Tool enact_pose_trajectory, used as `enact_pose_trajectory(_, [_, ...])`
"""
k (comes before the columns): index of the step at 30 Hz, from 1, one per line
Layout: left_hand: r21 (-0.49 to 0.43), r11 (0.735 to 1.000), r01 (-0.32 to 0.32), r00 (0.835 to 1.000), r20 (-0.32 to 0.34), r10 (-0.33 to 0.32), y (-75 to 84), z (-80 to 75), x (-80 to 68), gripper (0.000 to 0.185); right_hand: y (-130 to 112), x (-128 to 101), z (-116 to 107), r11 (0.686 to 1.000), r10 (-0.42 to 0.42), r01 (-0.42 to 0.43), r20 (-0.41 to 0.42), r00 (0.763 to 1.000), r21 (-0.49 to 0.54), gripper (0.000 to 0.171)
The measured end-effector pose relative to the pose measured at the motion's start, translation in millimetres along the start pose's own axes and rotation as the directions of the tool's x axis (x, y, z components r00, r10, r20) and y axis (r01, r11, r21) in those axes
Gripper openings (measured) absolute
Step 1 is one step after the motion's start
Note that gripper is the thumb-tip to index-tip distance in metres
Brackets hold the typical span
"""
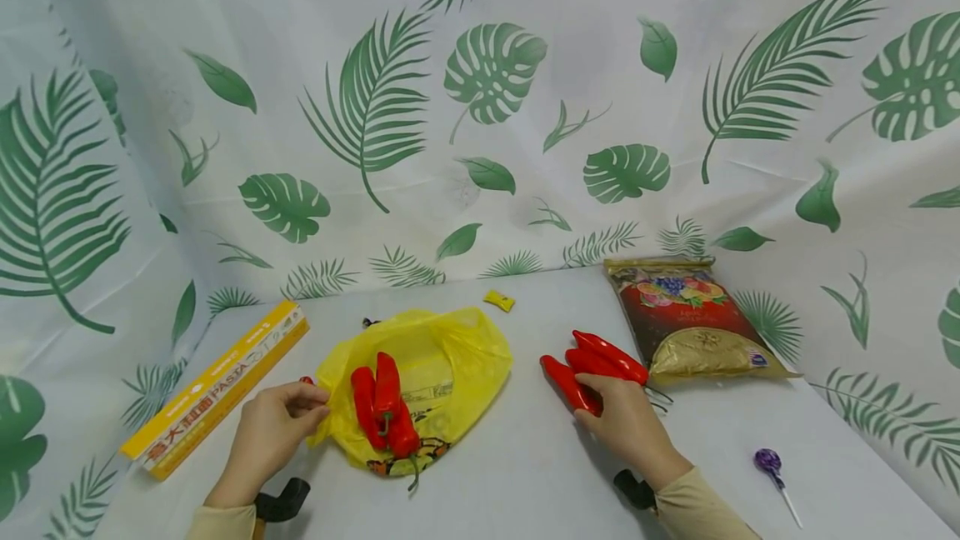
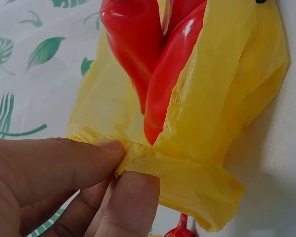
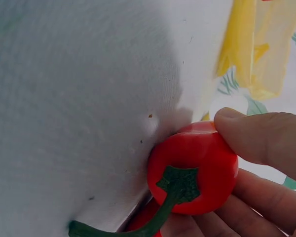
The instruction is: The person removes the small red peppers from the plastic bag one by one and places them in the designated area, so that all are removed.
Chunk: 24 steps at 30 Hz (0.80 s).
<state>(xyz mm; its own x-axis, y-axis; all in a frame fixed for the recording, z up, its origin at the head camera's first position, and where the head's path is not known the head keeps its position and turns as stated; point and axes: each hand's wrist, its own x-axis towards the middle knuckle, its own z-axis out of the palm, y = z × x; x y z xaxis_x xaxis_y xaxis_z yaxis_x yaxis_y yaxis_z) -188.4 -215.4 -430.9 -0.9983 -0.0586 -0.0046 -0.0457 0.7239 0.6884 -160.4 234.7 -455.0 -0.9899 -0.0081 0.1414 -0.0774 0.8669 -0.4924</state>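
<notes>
Your right hand (image 1: 628,423) grips long red peppers (image 1: 592,369) mid-worktop; left hand (image 1: 273,432) pinches the thin yellow plastic bag (image 1: 442,357) rim near the front edge. Lift that rim wider, feed tips first.

peppers (image 1: 386,407) on bag (image 1: 450,357) | box (image 1: 217,386) left | pouch (image 1: 693,323) right | lollipop (image 1: 768,463) front-right
</notes>
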Motion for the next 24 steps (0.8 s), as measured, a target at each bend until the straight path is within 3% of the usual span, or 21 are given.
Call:
enact_pose_trajectory(14, [-0.001, 1.0, 0.005, 1.0, 0.003, -0.005, -1.6, -0.9, -1.3, 0.015, -4.8, -0.5, 0.6, 0.998, -0.028, 0.026, -0.04, 0.999, -0.061, 0.055])
enact_pose_trajectory(24, [0.011, 1.0, -0.001, 1.0, -0.004, 0.001, -2.3, -1.2, -0.4, 0.013, -11.9, 4.4, -1.0, 0.998, -0.062, 0.058, -0.108, 0.992, -0.034, 0.054])
